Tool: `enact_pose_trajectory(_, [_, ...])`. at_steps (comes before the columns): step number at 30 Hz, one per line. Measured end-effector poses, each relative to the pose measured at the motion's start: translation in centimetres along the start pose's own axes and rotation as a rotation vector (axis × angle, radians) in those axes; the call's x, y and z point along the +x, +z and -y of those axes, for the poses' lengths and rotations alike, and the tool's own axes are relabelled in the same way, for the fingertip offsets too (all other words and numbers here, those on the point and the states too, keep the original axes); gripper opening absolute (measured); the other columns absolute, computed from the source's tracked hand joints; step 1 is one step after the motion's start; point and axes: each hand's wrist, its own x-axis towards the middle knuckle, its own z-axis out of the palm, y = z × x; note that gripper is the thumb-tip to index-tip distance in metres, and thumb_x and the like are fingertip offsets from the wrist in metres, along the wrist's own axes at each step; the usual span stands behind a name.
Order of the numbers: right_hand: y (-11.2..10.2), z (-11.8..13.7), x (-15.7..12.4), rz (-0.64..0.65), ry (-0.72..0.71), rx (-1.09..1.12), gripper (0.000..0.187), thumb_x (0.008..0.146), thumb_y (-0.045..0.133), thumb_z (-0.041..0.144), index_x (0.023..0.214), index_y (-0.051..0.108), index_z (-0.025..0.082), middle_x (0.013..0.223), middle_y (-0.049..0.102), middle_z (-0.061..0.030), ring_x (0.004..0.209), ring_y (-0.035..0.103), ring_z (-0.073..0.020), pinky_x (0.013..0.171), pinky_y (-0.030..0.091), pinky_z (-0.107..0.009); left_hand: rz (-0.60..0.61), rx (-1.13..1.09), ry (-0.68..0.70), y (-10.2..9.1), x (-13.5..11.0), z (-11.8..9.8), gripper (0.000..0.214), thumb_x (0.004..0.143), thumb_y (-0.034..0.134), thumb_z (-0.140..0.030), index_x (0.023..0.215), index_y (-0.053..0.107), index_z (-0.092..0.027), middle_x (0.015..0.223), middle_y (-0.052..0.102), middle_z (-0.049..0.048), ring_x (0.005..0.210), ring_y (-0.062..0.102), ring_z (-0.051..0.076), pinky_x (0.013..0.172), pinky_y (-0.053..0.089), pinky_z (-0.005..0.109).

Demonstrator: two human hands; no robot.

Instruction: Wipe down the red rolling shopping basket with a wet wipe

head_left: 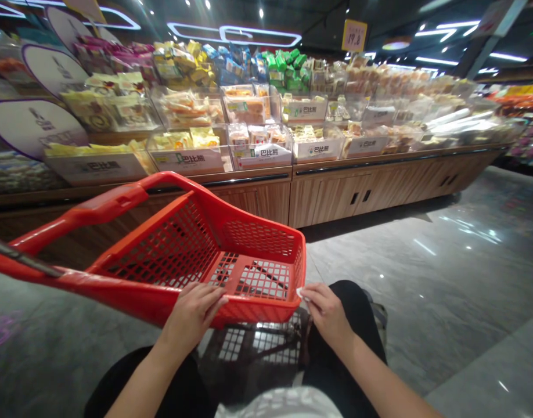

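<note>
A red plastic shopping cart [262, 226] with lattice walls stands side-on before me, its basket holding nothing. My left hand [200, 307] is closed over the near side rim, fingers on the inner side and thumb outside. At the basket's right front corner, my right hand [324, 306] pinches a small white wad [300, 292] that looks like tissue or a wipe. The wad touches the rim there or lies very close to it. Most of it is hidden behind my fingertips.
Beyond the cart runs a wooden display counter [336, 197] with clear bins of packaged snacks [249, 136]. Round white signs [35, 125] stand at the left, and a yellow-edged price sign [354, 36] rises above. Grey glossy floor [423, 278] extends to the right. My knees flank the cart's near side.
</note>
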Motion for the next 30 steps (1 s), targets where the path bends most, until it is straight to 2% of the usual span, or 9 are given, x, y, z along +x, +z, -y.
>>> enact_pose_trajectory(3, [0.2,0.1,-0.1,-0.003,0.037,0.049,0.025,0.086,0.048,0.008,0.095,0.069,0.020,0.092,0.062,-0.0076,0.086,0.061,-0.0180,0.075,0.054,-0.031,0.008,0.051,-0.015,0.0,0.2,-1.5,0.024,0.085,0.053,-0.036,0.102,0.063,-0.022,0.104,0.069,0.0032,0.095,0.062,0.019,0.094,0.036,0.042])
enact_pose_trajectory(6, [1.0,1.4,-1.2,0.028,0.039,0.129,0.027,0.087,0.047,0.008,0.099,0.068,0.021,0.092,0.060,-0.0068,0.086,0.061,-0.0173,0.075,0.054,-0.029,0.019,0.025,0.009,0.8,0.9,-5.5,0.039,0.082,0.056,-0.041,0.115,0.057,-0.022,0.118,0.064,0.0061,0.109,0.057,0.024,0.104,0.026,0.049])
enact_pose_trajectory(9, [1.6,2.5,-2.2,0.059,0.021,0.177,0.027,0.088,0.046,0.010,0.101,0.066,0.022,0.093,0.058,-0.0067,0.087,0.060,-0.0173,0.075,0.054,-0.029,0.043,-0.073,0.016,2.4,1.7,-9.7,0.034,0.081,0.058,-0.039,0.110,0.059,-0.022,0.108,0.067,0.0050,0.103,0.058,0.022,0.104,0.024,0.048])
enact_pose_trajectory(12, [1.8,2.4,-2.1,0.085,0.010,0.195,0.026,0.089,0.046,0.010,0.101,0.065,0.022,0.093,0.058,-0.0065,0.085,0.060,-0.0168,0.075,0.053,-0.029,0.100,-0.098,0.001,3.8,2.0,-11.9,0.013,0.086,0.051,-0.028,0.093,0.062,-0.024,0.086,0.069,0.0000,0.085,0.059,0.019,0.095,0.029,0.044])
enact_pose_trajectory(14, [1.8,1.7,-1.4,0.071,0.019,0.180,0.026,0.090,0.045,0.010,0.100,0.066,0.022,0.092,0.057,-0.0063,0.083,0.059,-0.0165,0.074,0.053,-0.029,0.111,-0.102,-0.006,4.1,1.9,-12.0,0.012,0.087,0.049,-0.025,0.085,0.061,-0.024,0.076,0.067,-0.0019,0.077,0.057,0.017,0.089,0.030,0.041])
enact_pose_trajectory(19, [2.1,1.2,-0.6,-0.005,0.061,0.139,0.024,0.089,0.047,0.010,0.097,0.067,0.021,0.089,0.056,-0.0055,0.081,0.059,-0.0162,0.072,0.052,-0.027,0.122,-0.127,0.007,4.0,1.4,-11.1,0.010,0.087,0.051,-0.025,0.080,0.059,-0.022,0.075,0.065,-0.0036,0.074,0.055,0.015,0.083,0.028,0.036])
enact_pose_trajectory(25, [2.3,2.8,-2.3,0.106,0.042,0.177,0.026,0.090,0.046,0.010,0.100,0.066,0.022,0.084,0.054,-0.0036,0.076,0.057,-0.0149,0.068,0.050,-0.026,0.102,-0.142,0.002,3.9,0.9,-11.0,0.015,0.089,0.049,-0.029,0.080,0.059,-0.023,0.072,0.063,-0.0032,0.074,0.054,0.015,0.085,0.026,0.036])
enact_pose_trajectory(30, [2.3,0.9,-0.4,0.016,0.066,0.105,0.023,0.090,0.046,0.011,0.096,0.067,0.020,0.081,0.052,-0.0033,0.074,0.055,-0.0148,0.067,0.048,-0.026,0.087,-0.158,0.000,4.0,0.6,-10.8,0.014,0.088,0.050,-0.028,0.078,0.059,-0.022,0.072,0.063,-0.0037,0.072,0.053,0.014,0.084,0.025,0.035])
